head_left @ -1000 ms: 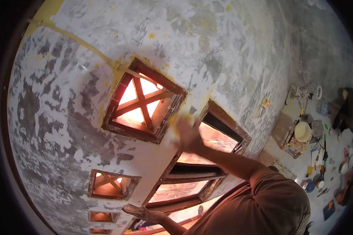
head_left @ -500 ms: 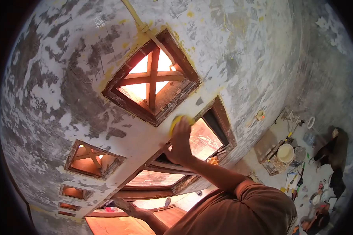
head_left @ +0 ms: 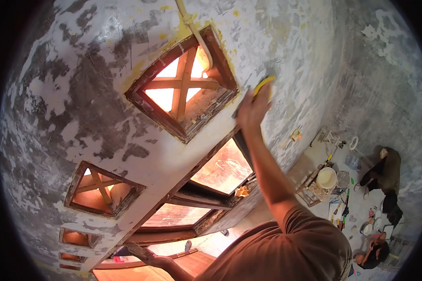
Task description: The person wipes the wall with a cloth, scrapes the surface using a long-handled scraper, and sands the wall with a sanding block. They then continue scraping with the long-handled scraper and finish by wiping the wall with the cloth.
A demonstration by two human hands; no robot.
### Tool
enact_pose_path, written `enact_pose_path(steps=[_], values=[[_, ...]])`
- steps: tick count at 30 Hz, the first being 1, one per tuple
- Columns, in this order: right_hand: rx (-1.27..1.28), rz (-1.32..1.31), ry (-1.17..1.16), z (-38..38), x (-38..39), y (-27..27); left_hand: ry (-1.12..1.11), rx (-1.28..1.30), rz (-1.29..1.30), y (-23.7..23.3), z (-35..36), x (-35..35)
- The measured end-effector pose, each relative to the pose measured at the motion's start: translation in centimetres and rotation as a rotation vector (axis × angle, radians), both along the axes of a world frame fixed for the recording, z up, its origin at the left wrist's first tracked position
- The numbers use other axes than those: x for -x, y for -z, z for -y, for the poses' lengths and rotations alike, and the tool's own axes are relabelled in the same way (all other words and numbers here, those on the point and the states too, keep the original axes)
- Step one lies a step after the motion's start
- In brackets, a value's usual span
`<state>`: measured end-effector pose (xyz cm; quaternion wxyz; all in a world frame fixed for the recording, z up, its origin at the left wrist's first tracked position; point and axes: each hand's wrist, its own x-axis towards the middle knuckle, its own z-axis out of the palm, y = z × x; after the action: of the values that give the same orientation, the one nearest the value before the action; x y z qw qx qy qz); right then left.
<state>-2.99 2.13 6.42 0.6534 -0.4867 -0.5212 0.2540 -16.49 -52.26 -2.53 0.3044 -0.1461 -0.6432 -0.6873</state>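
My right hand (head_left: 254,110) reaches up to the mottled wall (head_left: 276,42), just right of the square opening with crossed wooden bars (head_left: 180,84). Its fingers are closed on a thin yellow curved piece (head_left: 263,86), which lies at the wall surface; the hand hides most of it. Lower left, my left hand (head_left: 143,254) is held low beside the brown window frame (head_left: 166,235), fingers stretched out and dark at the tips. A pale pipe (head_left: 188,19) runs down the wall into the upper opening.
Smaller barred openings (head_left: 103,188) continue down the left. A wall fitting with a red light (head_left: 296,135) is right of my arm. On the floor stand a white bucket (head_left: 327,178) and scattered tools (head_left: 346,208). Another person (head_left: 376,250) is at lower right.
My right hand has moved up and right with the yellow piece, from between the openings to the wall beside the upper one. The view has shifted slightly. My left hand stays low.
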Motion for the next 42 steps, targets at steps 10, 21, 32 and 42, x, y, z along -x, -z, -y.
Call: enact_pose_path(steps=[10,21,32,42], values=[[-0.234,0.218,-0.376,14.9,5.5,8.2,0.032,0.372,-0.321,-3.3,-6.7,2.5],[-0.416,0.145,-0.331,13.8,4.7,4.4,0.17,-0.127,0.176,3.1,-2.6,2.9],[-0.878,0.29,-0.185,-5.3,-2.6,-11.3,0.088,-0.371,0.069,1.5,-15.0,-0.2],[-0.988,0.25,-0.156,-5.7,-3.8,-6.6,0.176,-0.443,0.031,-1.0,-23.1,-1.9]])
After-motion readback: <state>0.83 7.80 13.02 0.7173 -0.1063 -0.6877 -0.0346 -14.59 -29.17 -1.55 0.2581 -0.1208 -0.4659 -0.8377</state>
